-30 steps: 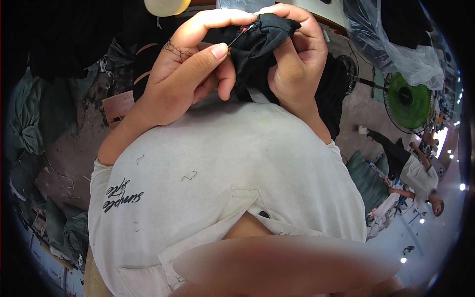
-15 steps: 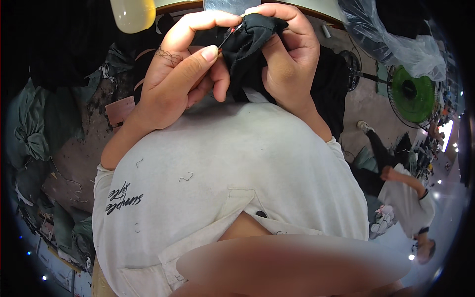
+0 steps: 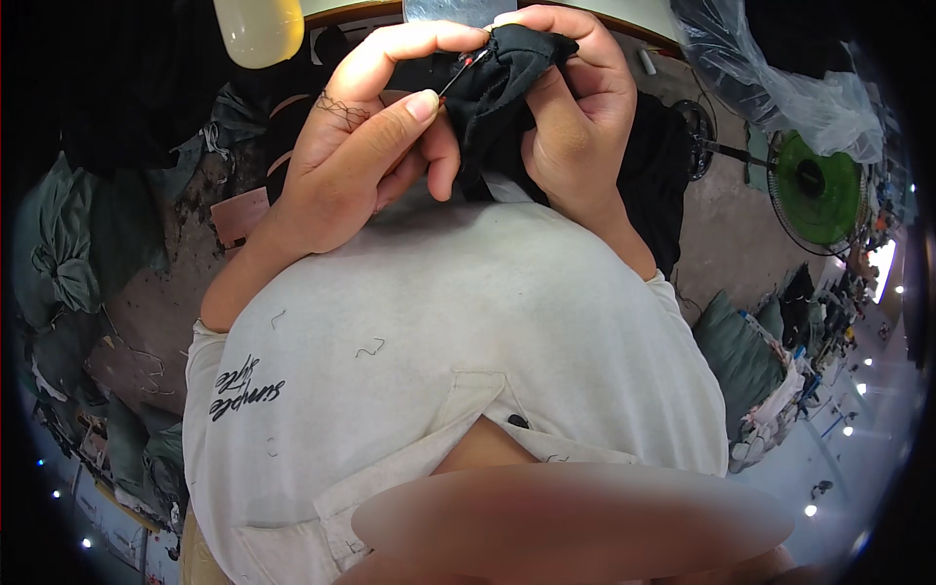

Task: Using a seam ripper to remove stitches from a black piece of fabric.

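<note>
Head view shows us two hands, one piece of black cloth (image 3: 507, 78), one thin red-tipped tool (image 3: 466, 66) and one green fan (image 3: 814, 190). We take the black cloth as our landmark; it sits bunched at the top middle of the picture, just above the white shirt (image 3: 458, 370).

To the left of the cloth, our left hand (image 3: 366, 146) is raised with the wrist bent back and the palm turned toward the cloth. Its forefinger arches over the top, and the thumb (image 3: 395, 122) lies stretched along beneath it. The fingers are drawn close together, pinching the thin red-tipped tool, whose tip touches the cloth's upper left edge. We cannot tell what kind of tool it is.

To the right of the cloth, our right hand (image 3: 575, 117) is curled around the bunch, fingers folded tight upon it and the thumb pressing its front. Its forearm runs down and to the right into the shirt sleeve.

Left of the cloth and higher, a pale yellow rounded thing (image 3: 258, 29) hangs at the picture's top edge. Right of the cloth, a clear plastic bag (image 3: 780, 78) drapes above the fan; what it holds we cannot tell. Far below and left of the cloth lie heaps of grey-green fabric (image 3: 63, 253) on the floor.
</note>
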### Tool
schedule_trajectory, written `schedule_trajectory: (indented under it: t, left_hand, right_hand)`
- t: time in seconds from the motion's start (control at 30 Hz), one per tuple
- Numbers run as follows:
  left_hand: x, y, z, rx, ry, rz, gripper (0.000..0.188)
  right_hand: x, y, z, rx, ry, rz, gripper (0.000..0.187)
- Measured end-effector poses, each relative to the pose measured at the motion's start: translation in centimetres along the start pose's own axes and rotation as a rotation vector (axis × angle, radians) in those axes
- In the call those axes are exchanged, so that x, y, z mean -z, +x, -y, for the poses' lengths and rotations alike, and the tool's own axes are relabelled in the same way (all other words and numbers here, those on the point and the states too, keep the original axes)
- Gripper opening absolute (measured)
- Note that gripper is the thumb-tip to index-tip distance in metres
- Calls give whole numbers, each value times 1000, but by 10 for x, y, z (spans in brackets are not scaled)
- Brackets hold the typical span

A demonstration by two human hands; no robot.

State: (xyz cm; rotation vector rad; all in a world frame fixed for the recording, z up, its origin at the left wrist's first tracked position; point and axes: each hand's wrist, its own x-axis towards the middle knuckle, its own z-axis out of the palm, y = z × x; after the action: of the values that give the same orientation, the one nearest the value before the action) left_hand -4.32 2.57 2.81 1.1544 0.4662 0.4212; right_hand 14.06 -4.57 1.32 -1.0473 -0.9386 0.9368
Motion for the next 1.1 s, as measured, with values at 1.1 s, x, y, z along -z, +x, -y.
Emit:
schedule_trajectory:
  t: [1.1]
  left_hand:
    - [7, -4, 2, -32, -49, 18, 41]
  right_hand:
    - [13, 3, -26, 109, 155, 91, 22]
